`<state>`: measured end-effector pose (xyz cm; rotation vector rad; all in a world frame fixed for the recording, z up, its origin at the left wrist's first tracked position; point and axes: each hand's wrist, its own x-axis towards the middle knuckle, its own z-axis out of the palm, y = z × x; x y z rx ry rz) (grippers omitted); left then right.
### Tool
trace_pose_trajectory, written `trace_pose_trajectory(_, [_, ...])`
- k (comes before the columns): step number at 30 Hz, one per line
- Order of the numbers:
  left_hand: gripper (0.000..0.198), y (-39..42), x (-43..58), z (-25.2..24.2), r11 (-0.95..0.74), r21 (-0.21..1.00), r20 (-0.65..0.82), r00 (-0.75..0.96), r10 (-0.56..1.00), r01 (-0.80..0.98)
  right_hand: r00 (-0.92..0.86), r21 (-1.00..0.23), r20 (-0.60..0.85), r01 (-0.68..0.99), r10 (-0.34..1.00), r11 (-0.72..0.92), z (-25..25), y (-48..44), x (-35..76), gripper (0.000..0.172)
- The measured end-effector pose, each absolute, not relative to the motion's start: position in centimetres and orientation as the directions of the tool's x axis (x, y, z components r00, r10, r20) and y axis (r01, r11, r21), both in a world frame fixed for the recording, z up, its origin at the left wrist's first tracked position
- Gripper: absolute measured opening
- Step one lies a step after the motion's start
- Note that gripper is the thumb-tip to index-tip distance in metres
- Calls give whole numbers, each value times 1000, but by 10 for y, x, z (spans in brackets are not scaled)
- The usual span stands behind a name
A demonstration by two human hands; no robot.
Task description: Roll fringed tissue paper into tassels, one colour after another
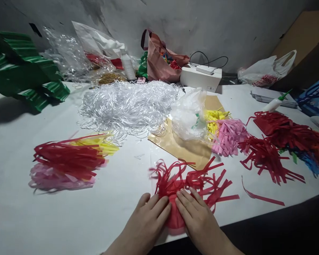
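Both my hands lie flat on a red fringed tissue paper piece (191,182) at the near edge of the white table (117,202). My left hand (149,219) presses its left side with fingers stretched out. My right hand (196,216) presses its right side, fingers also flat and together. The red strips fan out away from me beyond my fingertips. One loose red strip (263,197) lies to the right.
A stack of red, yellow and pink fringes (66,161) lies at left. White shredded plastic (127,104), a brown paper sheet (183,147), a clear bag (187,115), pink and yellow fringes (227,134), more red fringes (279,141), a glue bottle (275,102), a white box (200,78) and green corrugated paper (21,67) lie farther back.
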<state>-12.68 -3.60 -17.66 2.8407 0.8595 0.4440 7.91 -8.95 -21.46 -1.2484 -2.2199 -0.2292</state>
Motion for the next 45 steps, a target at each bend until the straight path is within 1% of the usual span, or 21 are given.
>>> trace_pose_trajectory(3, [37,-39,-138,-180,-807,209,330,736,590,553,-437,-110,544,809,716,578,-210,-90,85,39])
trace_pose_trajectory(6, [37,-43,-143,-187,-771,243,392,668,633,588,-506,-93,492,779,708,621,-202,-90,93,37])
trace_pose_trajectory(8, [35,-44,-144,-190,-754,260,360,664,656,603,-518,-111,469,769,716,629,-198,-89,97,37])
trace_pose_trajectory(9, [37,-44,-143,-190,-748,259,339,667,663,612,-510,-133,466,768,723,627,-196,-89,99,37])
trace_pose_trajectory(12, [51,-37,-139,-186,-735,219,274,682,678,642,-472,-220,456,762,755,609,-191,-87,99,35])
trace_pose_trajectory(13, [53,-33,-138,-183,-727,204,251,683,686,656,-446,-261,450,763,774,591,-190,-86,98,34])
trace_pose_trajectory(14, [52,-29,-136,-179,-718,190,231,681,695,669,-413,-307,444,764,795,568,-189,-84,96,34])
trace_pose_trajectory(16, [41,-21,-134,-172,-705,176,193,678,709,687,-318,-402,443,765,838,503,-186,-82,92,33])
trace_pose_trajectory(19, [19,-10,-132,-165,-696,191,191,669,718,692,-152,-517,451,758,879,397,-184,-75,85,21])
trace_pose_trajectory(21, [9,-5,-131,-165,-681,222,215,646,732,698,-51,-553,456,766,888,328,-185,-70,79,15])
trace_pose_trajectory(22, [9,-3,-130,-166,-668,244,226,629,744,703,-11,-560,458,772,889,299,-186,-67,77,14])
trace_pose_trajectory(24, [16,-1,-129,-171,-631,298,239,584,776,716,43,-562,460,788,887,253,-188,-63,74,15])
trace_pose_trajectory(26, [24,0,-128,-175,-582,344,231,535,813,737,60,-560,450,796,891,229,-190,-59,72,15])
trace_pose_trajectory(28, [27,1,-127,-178,-542,364,209,501,840,757,59,-561,431,799,901,216,-192,-57,71,14])
trace_pose_trajectory(32, [23,1,-128,-180,-510,352,194,472,860,785,59,-568,396,799,916,195,-192,-54,72,17])
trace_pose_trajectory(38, [14,-1,-131,-178,-497,331,165,470,867,802,51,-571,351,803,935,170,-189,-47,72,30])
trace_pose_trajectory(40, [13,-3,-132,-174,-513,312,210,469,858,800,54,-577,345,800,937,166,-190,-46,71,34])
trace_pose_trajectory(42, [18,-7,-129,-166,-577,280,317,494,810,767,58,-585,336,795,940,160,-190,-45,71,33])
trace_pose_trajectory(44, [25,-11,-123,-159,-716,242,444,581,682,655,59,-593,309,792,949,144,-189,-46,71,30])
trace_pose_trajectory(45, [27,-14,-118,-157,-793,216,472,650,596,570,56,-597,290,791,955,135,-189,-46,71,27])
